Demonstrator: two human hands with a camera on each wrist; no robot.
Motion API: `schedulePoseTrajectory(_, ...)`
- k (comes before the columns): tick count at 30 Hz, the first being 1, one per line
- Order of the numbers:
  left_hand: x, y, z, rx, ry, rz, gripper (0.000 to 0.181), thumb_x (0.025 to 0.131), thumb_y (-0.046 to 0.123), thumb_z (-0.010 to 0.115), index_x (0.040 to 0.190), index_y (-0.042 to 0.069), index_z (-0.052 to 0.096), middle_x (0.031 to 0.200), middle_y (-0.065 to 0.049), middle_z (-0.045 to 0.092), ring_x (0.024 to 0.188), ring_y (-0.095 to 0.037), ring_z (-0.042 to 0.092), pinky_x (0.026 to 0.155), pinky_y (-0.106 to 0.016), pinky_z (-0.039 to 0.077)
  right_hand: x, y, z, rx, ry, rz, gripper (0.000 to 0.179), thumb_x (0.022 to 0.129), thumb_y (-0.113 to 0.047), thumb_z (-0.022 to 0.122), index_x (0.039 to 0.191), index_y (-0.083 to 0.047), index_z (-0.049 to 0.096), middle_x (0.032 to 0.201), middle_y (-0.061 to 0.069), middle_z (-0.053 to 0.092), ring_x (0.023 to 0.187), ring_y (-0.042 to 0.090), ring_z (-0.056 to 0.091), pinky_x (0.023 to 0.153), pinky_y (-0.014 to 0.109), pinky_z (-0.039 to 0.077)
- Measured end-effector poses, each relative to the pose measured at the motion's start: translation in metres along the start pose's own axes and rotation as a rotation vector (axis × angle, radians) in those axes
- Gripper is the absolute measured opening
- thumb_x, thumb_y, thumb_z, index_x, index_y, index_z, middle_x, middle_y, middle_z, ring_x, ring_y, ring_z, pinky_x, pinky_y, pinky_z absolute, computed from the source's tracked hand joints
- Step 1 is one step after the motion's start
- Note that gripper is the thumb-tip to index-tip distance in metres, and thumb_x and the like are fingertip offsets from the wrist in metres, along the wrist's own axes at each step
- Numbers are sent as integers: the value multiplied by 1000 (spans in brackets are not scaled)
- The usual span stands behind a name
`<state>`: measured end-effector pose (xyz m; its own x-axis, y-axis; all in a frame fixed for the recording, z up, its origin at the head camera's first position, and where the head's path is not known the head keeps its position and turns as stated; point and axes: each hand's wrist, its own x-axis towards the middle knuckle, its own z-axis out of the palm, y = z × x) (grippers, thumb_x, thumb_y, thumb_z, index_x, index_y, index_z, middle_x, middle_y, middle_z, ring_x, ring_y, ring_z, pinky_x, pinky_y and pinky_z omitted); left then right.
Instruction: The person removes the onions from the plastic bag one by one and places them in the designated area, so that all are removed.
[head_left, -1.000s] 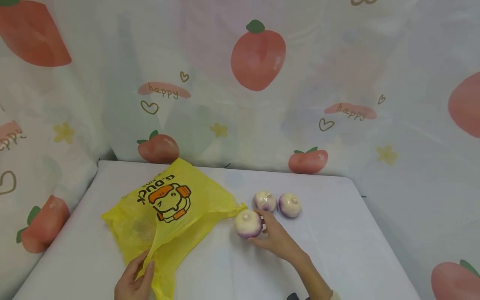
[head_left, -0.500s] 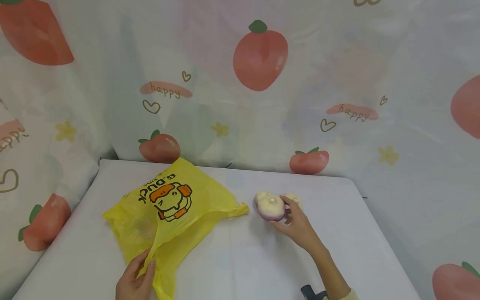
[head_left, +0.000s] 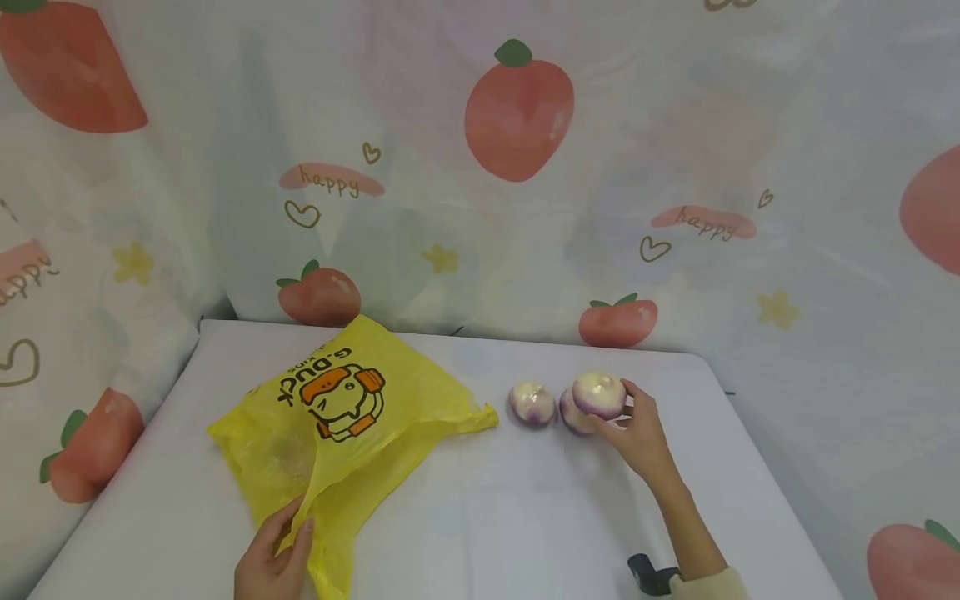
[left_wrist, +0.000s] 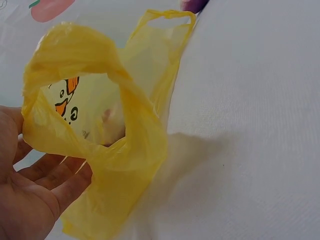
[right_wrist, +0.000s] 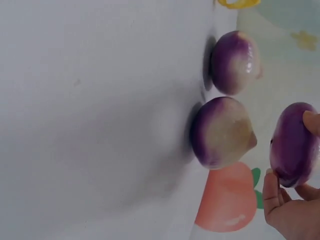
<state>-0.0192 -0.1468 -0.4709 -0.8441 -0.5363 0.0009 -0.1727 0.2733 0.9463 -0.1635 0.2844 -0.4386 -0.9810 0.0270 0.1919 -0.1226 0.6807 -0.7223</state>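
My left hand (head_left: pixel 273 554) pinches the near edge of a yellow plastic bag (head_left: pixel 420 383) with a duck print, which lies on the left of the table. The left wrist view looks into its opening, where a blurred round thing (left_wrist: pixel 114 127) shows. My right hand (head_left: pixel 645 437) grips a purple and white onion (head_left: pixel 598 393) by its sides, lifted off the table. Behind and below it, a second onion (head_left: pixel 572 418) is partly hidden in the head view. Left of that one rests a third onion (head_left: pixel 532 405). The right wrist view shows the held onion (right_wrist: pixel 292 142) apart from the other two.
A white cloth covers the table (head_left: pixel 465 517). Printed fabric (head_left: pixel 420 108) with fruit pictures hangs behind and at the sides. A twisted bag handle (head_left: pixel 480 419) reaches toward the onions. A black device (head_left: pixel 651 575) sits by the right sleeve.
My right hand has carried its onion from beside the bag handle to the right, over the rightmost onion. The left hand stays on the bag's edge.
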Motion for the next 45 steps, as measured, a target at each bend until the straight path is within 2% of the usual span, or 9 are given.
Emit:
schedulePoseTrajectory(3,0,1,0,-5,3,-3,26,89,0,62,115,-2,65,108,-6,59,86,17,49,61,-13,51,4,8,-8,2,53,44,74,82,-12,74,135,17,30,125,35,36,99,46,56,83,48,50)
schedulePoseTrajectory(7,0,1,0,-5,10,-13,26,90,1,63,115,-2,65,109,-5,59,86,17,48,60,-13,51,8,23,-16,-12,70,115,74,84,-17,73,134,18,32,124,34,41,99,47,57,85,48,49)
schedulePoseTrajectory(12,0,0,-1,-11,16,-13,25,89,2,63,115,-1,65,107,-2,59,87,17,49,60,-14,52,8,42,-20,-24,40,198,81,85,-26,72,134,20,27,125,37,40,104,50,53,88,52,46)
schedulePoseTrajectory(15,1,0,-1,-10,18,-13,25,90,2,63,115,-1,65,107,-1,59,86,17,50,60,-14,52,6,50,-21,-69,41,231,83,84,-30,72,132,22,28,123,39,41,105,49,51,88,53,46)
schedulePoseTrajectory(22,2,0,-2,-6,14,-10,25,90,1,63,115,-1,65,111,-11,61,86,17,49,61,-14,52,4,60,-21,-136,-25,332,87,85,-30,69,134,24,21,126,43,34,117,53,35,98,59,32)
schedulePoseTrajectory(27,3,-2,-2,-1,15,-9,26,89,0,62,115,0,65,111,-10,61,87,17,50,61,-15,52,5,65,-18,-167,-50,339,87,86,-28,70,133,26,21,125,44,34,116,55,35,97,60,33)
schedulePoseTrajectory(35,3,-2,-3,10,18,10,26,90,0,61,115,0,65,111,-11,61,86,17,50,61,-14,52,3,68,-15,-171,-78,364,88,87,-34,69,137,21,21,129,40,32,119,53,34,99,59,31)
schedulePoseTrajectory(40,3,-2,-3,-1,32,9,26,88,-3,62,114,0,65,109,-9,61,86,16,51,61,-15,52,5,70,-15,-180,-90,346,88,88,-32,68,136,23,19,127,42,32,119,54,33,99,60,30)
schedulePoseTrajectory(45,3,-3,-4,0,7,-8,27,90,-1,60,116,0,64,111,-9,61,87,17,50,62,-15,52,7,75,-13,-189,-81,328,88,87,-30,68,136,24,18,127,44,33,119,55,31,100,60,29)
